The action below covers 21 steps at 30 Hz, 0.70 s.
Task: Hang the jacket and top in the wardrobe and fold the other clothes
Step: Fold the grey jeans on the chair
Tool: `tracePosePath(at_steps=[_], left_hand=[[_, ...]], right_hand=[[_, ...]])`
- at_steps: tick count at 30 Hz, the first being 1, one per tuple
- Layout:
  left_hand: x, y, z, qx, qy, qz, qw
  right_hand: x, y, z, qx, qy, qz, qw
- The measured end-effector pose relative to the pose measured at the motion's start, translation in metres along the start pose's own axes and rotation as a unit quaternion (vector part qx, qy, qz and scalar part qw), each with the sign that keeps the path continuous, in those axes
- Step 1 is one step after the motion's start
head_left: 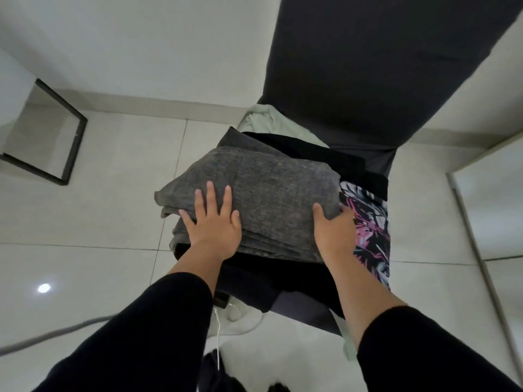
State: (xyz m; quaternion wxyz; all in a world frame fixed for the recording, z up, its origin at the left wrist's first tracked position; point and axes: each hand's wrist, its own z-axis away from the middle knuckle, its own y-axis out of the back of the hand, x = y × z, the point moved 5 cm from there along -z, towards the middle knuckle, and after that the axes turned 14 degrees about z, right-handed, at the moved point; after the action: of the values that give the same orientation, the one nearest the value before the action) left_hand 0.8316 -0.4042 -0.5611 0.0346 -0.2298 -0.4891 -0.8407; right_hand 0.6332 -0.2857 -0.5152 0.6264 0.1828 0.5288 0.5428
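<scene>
A folded grey garment [263, 190] lies on top of a pile of clothes on a dark chair [368, 80]. My left hand [213, 222] lies flat on the garment's near left part, fingers straight and spread. My right hand [334, 222] grips the garment's right edge, thumb on top and fingers tucked under. Beneath the grey piece are black clothes [311, 154], a patterned pink, black and white garment [368, 227] at the right, and a pale green garment [266, 120] at the back of the seat.
Pale floor tiles [99, 222] surround the chair. A black-framed stand [56, 137] is at the far left by the wall. A mirrored wardrobe door [495, 216] stands at the right. A white cable [218, 335] hangs near my body.
</scene>
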Motion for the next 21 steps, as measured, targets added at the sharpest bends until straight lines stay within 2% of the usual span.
tracePosePath(at_steps=[3, 5, 9, 11, 13, 16, 19, 21], left_hand=[[0.004, 0.000, 0.002, -0.015, -0.001, -0.015, 1.000], [0.007, -0.004, 0.011, -0.022, -0.029, -0.027, 0.999], [0.001, -0.016, 0.039, -0.007, -0.125, -0.065, 0.990], [-0.002, -0.015, 0.045, 0.011, -0.142, -0.069, 0.987], [0.000, -0.006, 0.048, 0.058, -0.150, -0.029, 0.987], [-0.008, 0.018, 0.037, 0.122, -0.101, 0.043, 0.986], [-0.025, 0.040, 0.022, 0.118, -0.035, 0.058, 0.991], [-0.025, 0.052, 0.018, 0.126, -0.034, 0.061, 0.990]], right_hand=[[0.007, -0.003, -0.008, -0.148, -0.066, -0.150, 0.975], [0.005, -0.006, -0.006, -0.202, -0.069, -0.222, 0.951], [-0.010, 0.003, -0.002, -0.190, -0.036, -0.249, 0.949], [-0.024, 0.011, 0.000, -0.171, -0.014, -0.251, 0.953], [-0.041, 0.021, 0.002, -0.159, 0.009, -0.248, 0.956], [-0.062, 0.034, 0.004, -0.159, 0.040, -0.256, 0.953], [-0.076, 0.041, 0.007, -0.166, 0.066, -0.267, 0.947], [-0.084, 0.043, 0.009, -0.161, 0.077, -0.270, 0.946]])
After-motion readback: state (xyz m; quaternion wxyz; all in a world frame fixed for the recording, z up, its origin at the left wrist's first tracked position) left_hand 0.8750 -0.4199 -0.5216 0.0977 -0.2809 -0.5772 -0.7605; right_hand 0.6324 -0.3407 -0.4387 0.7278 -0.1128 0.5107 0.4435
